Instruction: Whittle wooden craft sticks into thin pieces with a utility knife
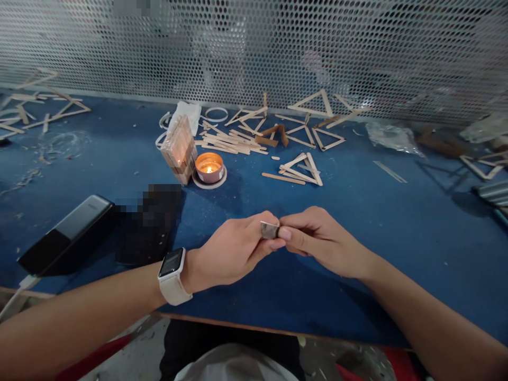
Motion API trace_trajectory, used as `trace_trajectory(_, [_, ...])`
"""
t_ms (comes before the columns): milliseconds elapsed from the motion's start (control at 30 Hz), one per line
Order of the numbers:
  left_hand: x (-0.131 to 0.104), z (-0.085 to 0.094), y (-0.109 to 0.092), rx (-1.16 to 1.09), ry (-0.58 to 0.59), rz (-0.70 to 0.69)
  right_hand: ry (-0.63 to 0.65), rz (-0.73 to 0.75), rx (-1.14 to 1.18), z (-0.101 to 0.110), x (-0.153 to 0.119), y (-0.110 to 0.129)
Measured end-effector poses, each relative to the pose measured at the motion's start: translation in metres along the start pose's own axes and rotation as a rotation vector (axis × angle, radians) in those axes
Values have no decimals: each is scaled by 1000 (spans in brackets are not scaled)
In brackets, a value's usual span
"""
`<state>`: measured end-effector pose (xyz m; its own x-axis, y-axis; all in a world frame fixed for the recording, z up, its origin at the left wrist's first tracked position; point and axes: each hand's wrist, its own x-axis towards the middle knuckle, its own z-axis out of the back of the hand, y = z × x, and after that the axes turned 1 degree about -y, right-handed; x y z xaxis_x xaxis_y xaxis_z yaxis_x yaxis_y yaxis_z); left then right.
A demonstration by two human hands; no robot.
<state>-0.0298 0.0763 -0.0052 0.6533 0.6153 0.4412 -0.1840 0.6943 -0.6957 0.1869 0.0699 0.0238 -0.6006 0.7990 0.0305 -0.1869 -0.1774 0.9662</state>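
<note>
Over the front of the blue table my left hand [234, 246] and my right hand [317, 241] meet fingertip to fingertip. Between them they pinch a small dark grey-brown folded piece [270, 229] with a pale edge; its material is unclear. My right thumb presses on its right end, and my left thumb lies just below it. Beyond the hands lie a single wooden stick [283, 178] and a triangle of wooden sticks [301, 169]. A candle [209, 168] burns in a tin to the upper left.
A bundle of sticks [178, 151] stands beside the candle. Loose sticks [228, 140] and several stick triangles lie along the perforated metal screen [254, 53]. A power bank [69, 233] with a cable and a dark, partly blurred object [146, 227] sit near my left forearm. Plastic bags [392, 138] lie at right.
</note>
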Motion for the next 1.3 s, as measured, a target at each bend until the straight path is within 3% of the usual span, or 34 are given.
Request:
trace_trajectory(333, [-1,-1,0,31,-7,-27,-8,-2,24,-1,-1,-1])
trace_trajectory(600, [-4,0,-2,92,98,21,61,-15,62,2,-1,2])
trace_trajectory(900, [0,2,-1,152,-7,-116,12,29,95,-3,-2,0])
trace_trajectory(1100, [-3,0,-1,150,-35,-115,-41,69,64,-6,-2,1])
trace_trajectory(1300, [-4,-2,1,135,-1,-52,-1,61,-6,-3,-1,-3])
